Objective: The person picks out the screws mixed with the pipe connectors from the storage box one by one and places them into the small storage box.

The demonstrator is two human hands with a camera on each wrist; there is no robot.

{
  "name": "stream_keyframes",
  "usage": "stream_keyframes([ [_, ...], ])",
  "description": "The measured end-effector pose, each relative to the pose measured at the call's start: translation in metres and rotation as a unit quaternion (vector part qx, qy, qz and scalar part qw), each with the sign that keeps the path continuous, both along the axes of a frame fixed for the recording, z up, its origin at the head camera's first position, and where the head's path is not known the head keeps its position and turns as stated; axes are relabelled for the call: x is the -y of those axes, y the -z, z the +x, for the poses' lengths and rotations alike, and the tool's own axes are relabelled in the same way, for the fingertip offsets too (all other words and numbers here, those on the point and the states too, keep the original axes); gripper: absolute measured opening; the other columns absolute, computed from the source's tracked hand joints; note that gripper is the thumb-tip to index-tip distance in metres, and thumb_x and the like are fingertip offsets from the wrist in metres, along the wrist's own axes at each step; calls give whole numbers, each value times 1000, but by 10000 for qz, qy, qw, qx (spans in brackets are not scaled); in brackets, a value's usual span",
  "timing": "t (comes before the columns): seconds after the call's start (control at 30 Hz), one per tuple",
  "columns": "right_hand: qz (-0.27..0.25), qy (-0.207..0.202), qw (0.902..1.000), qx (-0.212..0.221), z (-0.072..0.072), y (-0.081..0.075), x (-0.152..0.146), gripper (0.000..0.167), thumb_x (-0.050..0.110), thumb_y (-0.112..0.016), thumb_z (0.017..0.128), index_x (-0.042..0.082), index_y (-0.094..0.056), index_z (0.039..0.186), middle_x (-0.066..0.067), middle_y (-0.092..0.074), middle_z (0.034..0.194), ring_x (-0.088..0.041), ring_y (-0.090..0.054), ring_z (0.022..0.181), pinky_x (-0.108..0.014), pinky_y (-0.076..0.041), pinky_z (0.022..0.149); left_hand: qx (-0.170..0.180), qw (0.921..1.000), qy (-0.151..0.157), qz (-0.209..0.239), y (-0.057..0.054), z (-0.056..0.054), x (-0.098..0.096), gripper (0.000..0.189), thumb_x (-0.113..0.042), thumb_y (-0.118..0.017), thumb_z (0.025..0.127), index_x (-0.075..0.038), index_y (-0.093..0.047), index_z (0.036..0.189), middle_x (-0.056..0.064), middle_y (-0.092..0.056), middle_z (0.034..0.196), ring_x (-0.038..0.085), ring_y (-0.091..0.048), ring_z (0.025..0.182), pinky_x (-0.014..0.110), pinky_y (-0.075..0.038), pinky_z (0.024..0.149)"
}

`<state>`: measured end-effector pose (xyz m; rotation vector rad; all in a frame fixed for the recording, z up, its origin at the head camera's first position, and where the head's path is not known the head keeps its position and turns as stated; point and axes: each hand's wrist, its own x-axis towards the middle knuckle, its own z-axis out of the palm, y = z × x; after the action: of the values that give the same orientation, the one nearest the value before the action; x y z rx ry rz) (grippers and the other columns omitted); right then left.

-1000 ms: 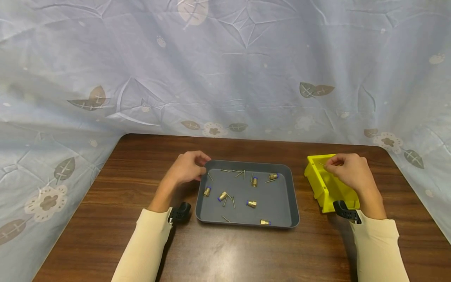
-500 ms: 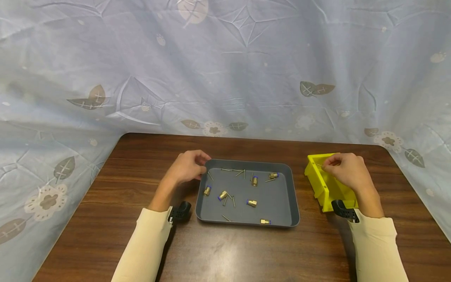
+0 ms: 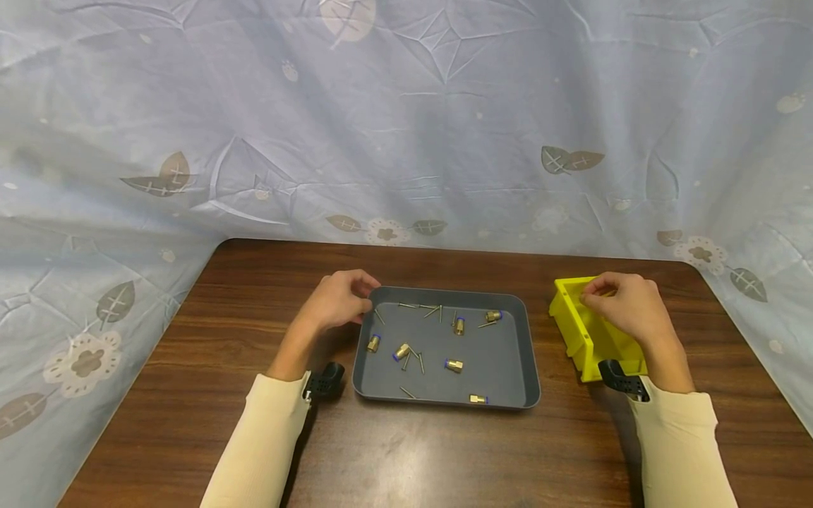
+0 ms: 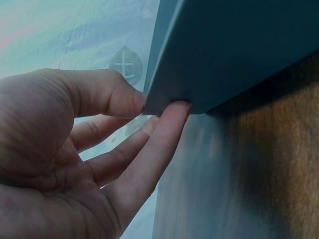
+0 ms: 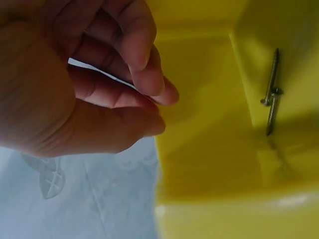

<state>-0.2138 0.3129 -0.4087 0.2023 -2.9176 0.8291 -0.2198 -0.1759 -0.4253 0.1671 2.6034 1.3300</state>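
Observation:
My left hand (image 3: 336,303) pinches the rim of the grey tray (image 3: 498,370) at its far left corner. In the left wrist view the thumb and a finger (image 4: 172,124) meet the tray's edge from two sides. Over the yellow bin (image 3: 576,337), my right hand (image 3: 627,305) hovers with loosely bent fingers and nothing visible between them. Two screws, one (image 5: 273,67) touching the other (image 5: 272,117), lie inside the bin in the right wrist view. In the tray are several loose screws (image 3: 422,363) and several brass fittings with blue collars, one of them (image 3: 454,365) near the middle.
Tray and bin stand apart on a brown wooden table (image 3: 406,451), the bin to the right. A patterned cloth (image 3: 406,141) hangs behind the table and along both sides. Each wrist wears a black camera mount, such as the right one (image 3: 621,379).
My right hand held a screw over the bin in the earlier frames; its fingers have let the screw go. The left hand and the tray have stayed in place.

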Motion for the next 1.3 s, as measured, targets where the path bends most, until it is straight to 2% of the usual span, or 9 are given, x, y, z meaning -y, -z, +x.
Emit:
stream_keyframes([
  [0.23, -271, -56, 9996, -29, 3, -7, 6, 21, 25, -78, 103, 6, -80, 109, -15, -79, 105, -21, -65, 79, -31, -51, 65, 16, 10000, 20, -33, 0, 0, 0, 36, 5, -68, 97, 3, -72, 133, 27, -71, 125, 31, -80, 84, 43, -71, 76],
  [0.43, -314, -89, 9989, -341, 7, -14, 15, 20, 26, -80, 101, 8, -81, 109, -14, -80, 104, -23, -65, 80, -29, -50, 64, 16, 10000, 19, -39, -1, 0, 1, 36, 5, -69, 96, 4, -72, 132, 28, -71, 125, 31, -80, 83, 43, -71, 76],
  [0.6, -506, -366, 9960, -643, 9, -19, 25, 19, 23, -82, 100, 8, -80, 111, -12, -81, 106, -29, -71, 90, -23, -53, 68, 24, 10000, 0, -45, -1, 0, 1, 36, 5, -69, 96, 4, -72, 132, 28, -71, 125, 30, -80, 81, 42, -71, 75],
  [0.73, -748, -741, 9912, -802, 8, -19, 33, 24, 18, -83, 99, 7, -78, 119, -11, -81, 113, -19, -71, 91, -15, -52, 71, 16, 10000, 2, -66, -1, 0, 1, 35, 5, -69, 96, 3, -72, 132, 27, -71, 125, 29, -79, 80, 42, -71, 75],
  [0.9, -1082, -1166, 9841, -789, 7, -17, 44, 29, 13, -83, 98, 5, -75, 125, -12, -79, 119, -6, -68, 88, -11, -54, 75, 0, 10000, 16, -73, 0, -1, 1, 35, 5, -69, 96, 3, -72, 131, 27, -71, 124, 29, -79, 81, 40, -70, 74],
  [1.13, -1127, -1530, 9795, -667, 2, -10, 59, 35, 10, -86, 96, 7, -73, 128, -6, -77, 112, -11, -69, 89, -17, -59, 78, 3, 10000, 29, -43, 0, -1, 1, 36, 5, -69, 96, 4, -72, 131, 27, -71, 124, 29, -79, 82, 40, -70, 74],
  [1.3, -1224, -1795, 9752, -424, 0, -5, 72, 39, 7, -88, 93, 5, -72, 129, -8, -76, 113, -19, -69, 93, -25, -61, 81, 15, 10000, 24, -53, -1, -1, 0, 36, 6, -69, 96, 4, -72, 131, 26, -71, 123, 29, -79, 82, 40, -70, 74],
])
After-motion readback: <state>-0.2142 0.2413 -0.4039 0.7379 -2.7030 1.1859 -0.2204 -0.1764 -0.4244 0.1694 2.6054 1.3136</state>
